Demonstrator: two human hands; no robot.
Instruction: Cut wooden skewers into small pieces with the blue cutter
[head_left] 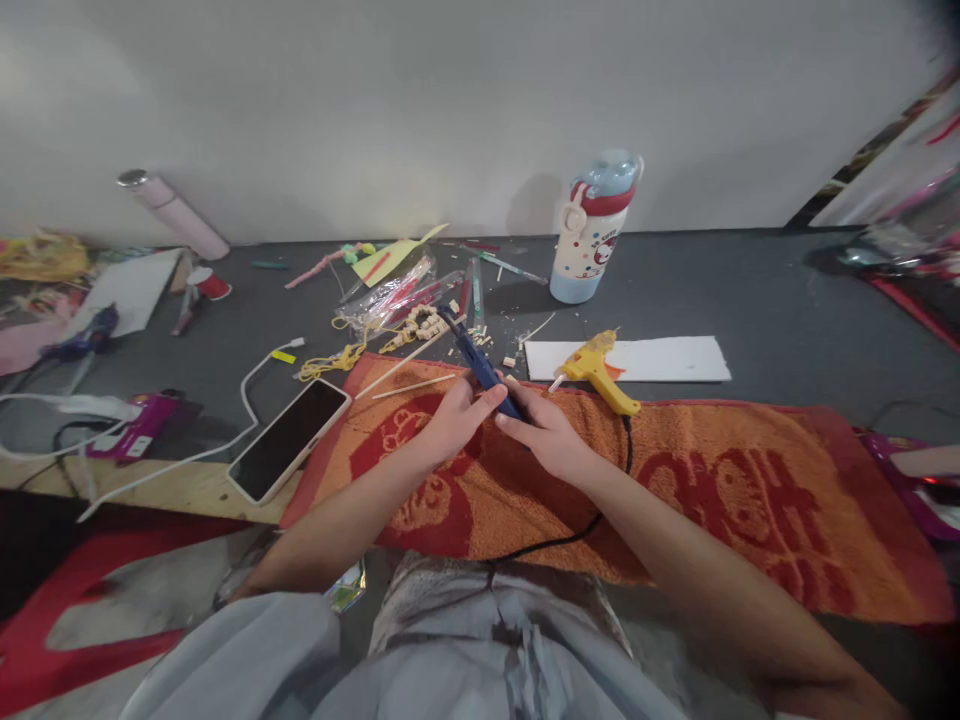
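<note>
Lap: pale grey clothing (420, 690), closest of all.
Left hand (459, 415): fingers grasping the middle of a dark blue tool (474, 355).
Right hand (551, 432): fingers wrapped about the tool's near end.
Tool: slanted over the far edge of an orange towel (720, 480).
Right of hands: yellow glue gun (596, 368), partly over a white strip (679, 358).
Left: dark-screened phone (290, 440) beside the towel.

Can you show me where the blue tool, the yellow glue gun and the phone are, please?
Blue tool (478, 360): head view, on the middle of its long body.
Yellow glue gun (592, 363): head view, on its body.
Phone (289, 440): head view, on its dark screen.
</note>
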